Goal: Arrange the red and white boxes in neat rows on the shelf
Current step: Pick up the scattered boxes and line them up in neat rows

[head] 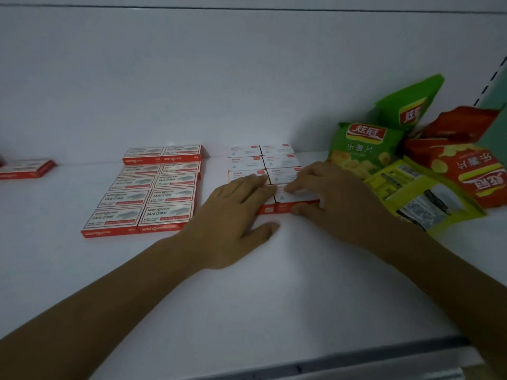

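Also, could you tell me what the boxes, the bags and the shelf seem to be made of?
The boxes look like printed card, matte, with crisp folded edges. The bags look like thin plastic film, shiny and crinkled. The shelf is perhaps painted metal, smooth and white; hard to be sure.

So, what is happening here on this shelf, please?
A person is lining up small red and white boxes on a white shelf. The left block already stands in two neat columns. At the right block, the left hand lies flat on the front-left box, and the right hand holds the front-right box between fingers and thumb. One stray box lies far left; chip bags are piled at the right.
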`<state>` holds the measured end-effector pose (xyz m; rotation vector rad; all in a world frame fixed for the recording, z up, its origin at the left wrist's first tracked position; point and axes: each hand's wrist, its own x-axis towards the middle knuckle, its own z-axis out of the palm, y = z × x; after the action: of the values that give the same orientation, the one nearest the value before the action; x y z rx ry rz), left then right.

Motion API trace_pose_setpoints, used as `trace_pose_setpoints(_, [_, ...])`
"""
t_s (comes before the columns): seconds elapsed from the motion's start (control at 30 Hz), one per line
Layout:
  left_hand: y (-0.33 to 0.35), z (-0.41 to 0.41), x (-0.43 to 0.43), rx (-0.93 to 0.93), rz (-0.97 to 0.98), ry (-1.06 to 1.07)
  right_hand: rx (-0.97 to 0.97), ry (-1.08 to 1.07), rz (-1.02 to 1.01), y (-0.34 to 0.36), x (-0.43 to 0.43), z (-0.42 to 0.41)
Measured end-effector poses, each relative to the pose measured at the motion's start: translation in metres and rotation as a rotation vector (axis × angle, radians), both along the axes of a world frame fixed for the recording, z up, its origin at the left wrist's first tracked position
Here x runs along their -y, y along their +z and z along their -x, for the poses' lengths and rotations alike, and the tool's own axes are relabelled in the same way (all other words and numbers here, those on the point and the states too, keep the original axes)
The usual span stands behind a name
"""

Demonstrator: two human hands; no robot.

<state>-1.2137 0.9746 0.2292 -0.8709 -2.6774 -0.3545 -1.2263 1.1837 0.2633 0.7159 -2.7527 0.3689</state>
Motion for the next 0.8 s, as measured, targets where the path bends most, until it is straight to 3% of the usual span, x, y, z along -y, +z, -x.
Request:
trace_pose_setpoints(0.23, [-0.004, 0.002, 0.002, 0.011, 0.002, -0.031, 0.113, -0.035, 0.220, -0.006, -0.005, 0.009])
trace_pose_setpoints(0.8, [0.000, -0.001, -0.002, 0.034, 0.083, 0.000, 0.065, -0.033, 0.096, -0.009, -0.003, 0.008])
